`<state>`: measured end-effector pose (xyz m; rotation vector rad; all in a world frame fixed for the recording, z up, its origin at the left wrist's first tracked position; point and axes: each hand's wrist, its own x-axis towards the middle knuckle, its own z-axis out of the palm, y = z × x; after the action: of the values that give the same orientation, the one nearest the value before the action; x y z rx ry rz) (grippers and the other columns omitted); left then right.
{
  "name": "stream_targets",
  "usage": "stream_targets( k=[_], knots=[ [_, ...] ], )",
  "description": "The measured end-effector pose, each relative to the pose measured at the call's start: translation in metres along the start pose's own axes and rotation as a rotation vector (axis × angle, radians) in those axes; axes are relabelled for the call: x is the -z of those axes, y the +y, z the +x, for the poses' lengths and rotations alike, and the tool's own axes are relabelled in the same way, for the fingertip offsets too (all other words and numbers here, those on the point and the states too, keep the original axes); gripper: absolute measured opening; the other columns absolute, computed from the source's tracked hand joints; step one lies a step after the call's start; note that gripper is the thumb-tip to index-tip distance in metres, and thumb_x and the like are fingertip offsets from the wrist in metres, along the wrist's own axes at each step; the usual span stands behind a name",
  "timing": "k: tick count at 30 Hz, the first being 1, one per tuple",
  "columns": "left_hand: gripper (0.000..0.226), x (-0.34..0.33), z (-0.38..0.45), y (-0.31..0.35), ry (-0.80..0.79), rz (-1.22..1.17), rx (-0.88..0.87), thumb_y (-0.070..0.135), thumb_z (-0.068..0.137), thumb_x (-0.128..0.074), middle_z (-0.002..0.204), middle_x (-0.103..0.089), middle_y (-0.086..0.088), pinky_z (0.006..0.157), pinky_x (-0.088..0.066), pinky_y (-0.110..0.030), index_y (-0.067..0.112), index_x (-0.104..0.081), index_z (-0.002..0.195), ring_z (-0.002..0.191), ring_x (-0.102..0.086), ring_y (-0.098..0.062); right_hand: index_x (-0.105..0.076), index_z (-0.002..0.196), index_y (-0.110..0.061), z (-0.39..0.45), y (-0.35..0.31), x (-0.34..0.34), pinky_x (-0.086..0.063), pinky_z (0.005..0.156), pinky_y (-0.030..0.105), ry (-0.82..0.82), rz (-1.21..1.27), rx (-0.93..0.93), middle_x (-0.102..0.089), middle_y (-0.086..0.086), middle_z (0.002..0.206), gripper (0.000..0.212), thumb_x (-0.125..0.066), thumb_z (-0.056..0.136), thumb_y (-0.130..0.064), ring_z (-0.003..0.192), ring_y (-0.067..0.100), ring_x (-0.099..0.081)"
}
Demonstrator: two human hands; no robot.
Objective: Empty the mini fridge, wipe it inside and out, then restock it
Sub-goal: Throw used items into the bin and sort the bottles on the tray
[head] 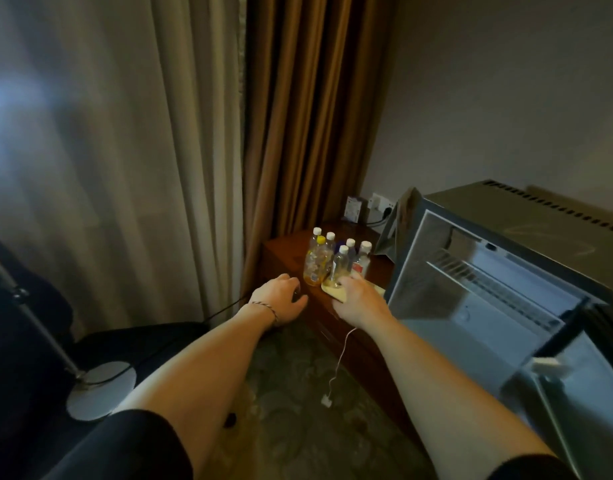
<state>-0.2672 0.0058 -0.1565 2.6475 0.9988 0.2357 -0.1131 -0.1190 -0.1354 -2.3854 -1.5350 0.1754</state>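
Observation:
The mini fridge (pixel 506 237) stands at the right with its door (pixel 582 382) swung open toward me. Its inside shows a wire shelf (pixel 488 289) and no items. Several small bottles (pixel 336 261) with white and yellow caps stand grouped on the dark wooden cabinet (pixel 287 251) to the fridge's left. My right hand (pixel 357 299) rests on a pale yellow cloth (pixel 333 291) at the foot of the bottles, fingers curled over it. My left hand (pixel 281 301) lies at the cabinet's front left corner, fingers bent over something dark that I cannot make out.
Curtains hang behind the cabinet. Wall sockets (pixel 378 202) and a small white box (pixel 353 207) sit at the back. A white cable (pixel 336 372) dangles from the cabinet to the carpet. A floor lamp base (pixel 100 389) stands at the lower left by a dark seat.

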Motion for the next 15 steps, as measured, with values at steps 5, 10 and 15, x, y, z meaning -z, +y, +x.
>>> stream_targets(
  k=[5, 10, 15],
  knots=[
    [0.029, -0.008, 0.074, -0.022, -0.023, -0.003, 0.005, 0.052, 0.095, -0.050, 0.107, -0.052, 0.005, 0.076, -0.054, -0.034, 0.026, -0.055, 0.104, 0.087, -0.056, -0.013, -0.056, 0.123, -0.022, 0.071, 0.019, -0.012, -0.049, 0.084, 0.033, -0.041, -0.008, -0.017, -0.047, -0.001, 0.126, 0.036, -0.066, 0.090, -0.032, 0.111, 0.020, -0.055],
    [0.029, -0.020, 0.162, -0.050, -0.077, -0.005, -0.030, 0.053, 0.095, -0.049, 0.108, -0.051, 0.006, 0.071, -0.051, -0.031, 0.027, -0.054, 0.107, 0.086, -0.054, -0.012, -0.057, 0.125, -0.024, 0.150, 0.038, -0.028, -0.051, 0.091, 0.038, -0.048, -0.033, -0.081, -0.048, -0.002, 0.129, 0.039, -0.067, 0.089, -0.035, 0.117, 0.022, -0.054],
    [0.031, -0.016, 0.259, -0.074, -0.083, 0.006, -0.071, 0.050, 0.095, -0.047, 0.109, -0.052, 0.001, 0.080, -0.053, -0.038, 0.023, -0.056, 0.107, 0.096, -0.057, -0.019, -0.059, 0.118, -0.021, 0.234, 0.057, -0.024, -0.051, 0.084, 0.041, -0.035, -0.060, -0.162, -0.047, 0.000, 0.123, 0.030, -0.061, 0.093, -0.038, 0.107, 0.025, -0.056]
  ],
)
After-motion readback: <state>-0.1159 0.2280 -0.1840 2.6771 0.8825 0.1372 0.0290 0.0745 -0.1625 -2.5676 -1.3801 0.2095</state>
